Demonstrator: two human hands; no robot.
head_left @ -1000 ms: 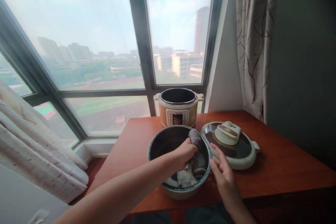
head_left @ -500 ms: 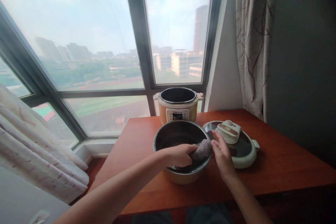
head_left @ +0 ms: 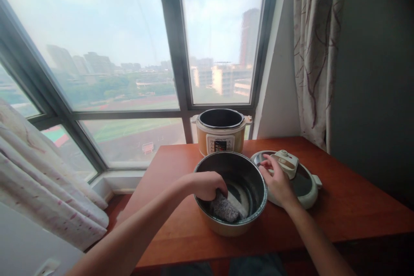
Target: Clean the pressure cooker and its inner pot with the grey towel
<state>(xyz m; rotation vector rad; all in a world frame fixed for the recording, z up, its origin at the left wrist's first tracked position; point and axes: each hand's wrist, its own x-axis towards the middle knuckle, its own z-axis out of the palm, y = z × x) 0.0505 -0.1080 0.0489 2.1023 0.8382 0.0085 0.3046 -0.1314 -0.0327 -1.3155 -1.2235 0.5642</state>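
The dark-lined inner pot [head_left: 230,229] of an electric pressure cooker stands upright near the table's front edge. My left hand [head_left: 210,185] reaches over its left rim, closed on a fuzzy grey cloth [head_left: 225,208]. Low inside the pot, the cloth is against the wall nearest me, and a pale wet-looking streak shows beside it. At the pot's right rim is my right hand [head_left: 276,181], its fingers loosely bent and apart with nothing visible between them; whether the thumb touches the rim I cannot tell.
Behind the pot stands the cooker body [head_left: 221,138], uncovered, its control panel facing me. The cooker lid [head_left: 305,183] lies on the right, partly behind my right hand. All rest on a reddish wooden table [head_left: 168,241] beside a large window [head_left: 123,51] with curtains [head_left: 315,51].
My left hand has moved the cloth from the right rim down to the pot's near inside wall. The pot sits slightly farther right and nearer. My right hand's fingers have loosened at the rim.
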